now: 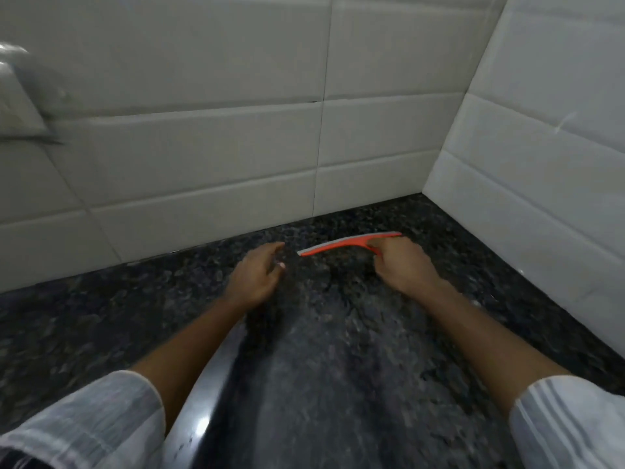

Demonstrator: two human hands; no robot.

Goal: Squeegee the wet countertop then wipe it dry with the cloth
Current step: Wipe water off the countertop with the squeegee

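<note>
Right hand point(404, 269) clamped round the handle of an orange squeegee point(348, 244), knuckles up, fingers curled tight so most of the handle is hidden. Blade stretched out crosswise, grey rubber strip along the far side, lying close to the back edge of the counter point(101, 316) and not far from the back right corner where the two walls meet. Looks pressed down on the stone, though hard to swear the whole edge is touching.

Left hand point(258, 274) empty, fingers loosely spread and a bit curled, just beside the left tip of the blade but apart from it. Hovering or resting on the surface, can't tell which. Both forearms reaching in from the near edge, white sleeves point(98, 418) pushed up around the elbows.

Counter itself dark speckled granite. Between the arms a smoother, blurrier band running from the near edge up toward the hands, with a shiny pale patch point(199, 397) by the left forearm catching a spot of light. Could be a wet sheen, could be something metal, too smeared to say.

Back wall point(203, 147) covered in long white glossy tiles, same tiling on the right wall point(541, 147). Up at the far left edge, a blurry pale thing point(20, 99) on or against the wall, shiny like plastic, not clear enough to name. No cloth in view.
</note>
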